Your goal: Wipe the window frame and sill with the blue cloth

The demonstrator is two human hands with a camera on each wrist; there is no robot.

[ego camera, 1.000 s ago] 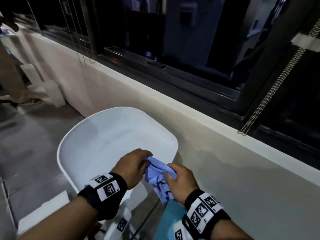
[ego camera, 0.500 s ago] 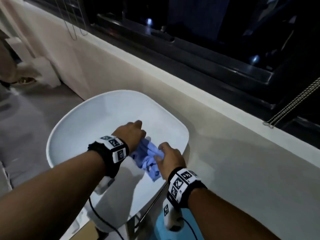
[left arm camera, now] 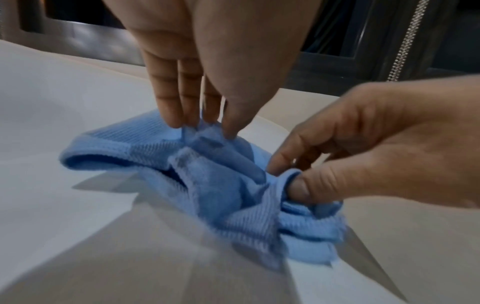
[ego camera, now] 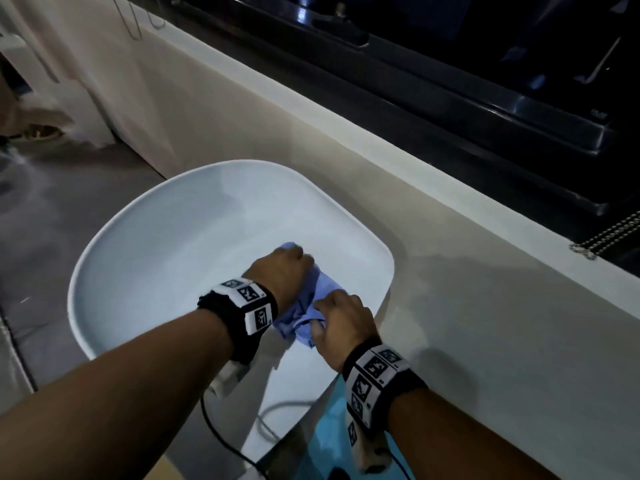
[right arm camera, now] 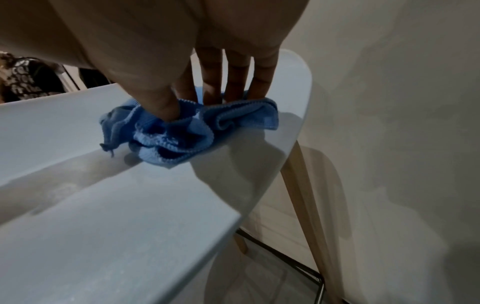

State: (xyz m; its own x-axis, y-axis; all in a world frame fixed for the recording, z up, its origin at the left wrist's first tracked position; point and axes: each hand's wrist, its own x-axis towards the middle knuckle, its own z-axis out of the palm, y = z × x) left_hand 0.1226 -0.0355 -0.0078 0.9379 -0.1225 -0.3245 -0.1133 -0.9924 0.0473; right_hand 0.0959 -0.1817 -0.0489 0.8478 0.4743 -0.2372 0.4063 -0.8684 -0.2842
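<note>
The blue cloth [ego camera: 309, 304] lies crumpled on the white chair seat [ego camera: 173, 254], near its right edge. My left hand [ego camera: 287, 265] pinches a fold at the cloth's far side between fingertips and thumb, plain in the left wrist view [left arm camera: 205, 125]. My right hand [ego camera: 322, 313] grips the bunched near end of the cloth [left arm camera: 207, 174] with thumb and curled fingers. In the right wrist view my right hand [right arm camera: 207, 102] presses down into the cloth [right arm camera: 182, 131]. The dark window frame [ego camera: 450, 109] and the pale sill [ego camera: 381, 150] run across the top, beyond both hands.
A bead chain [ego camera: 609, 233] hangs onto the sill at right. A dark cable [ego camera: 221, 438] trails under my left wrist. A teal object [ego camera: 322, 427] sits below the seat. The chair's wooden leg [right arm camera: 306, 185] stands close to the cream wall [ego camera: 485, 323].
Both hands have moved forward and down with the cloth, from above the seat's near edge onto the seat. My view has tilted down and nearer.
</note>
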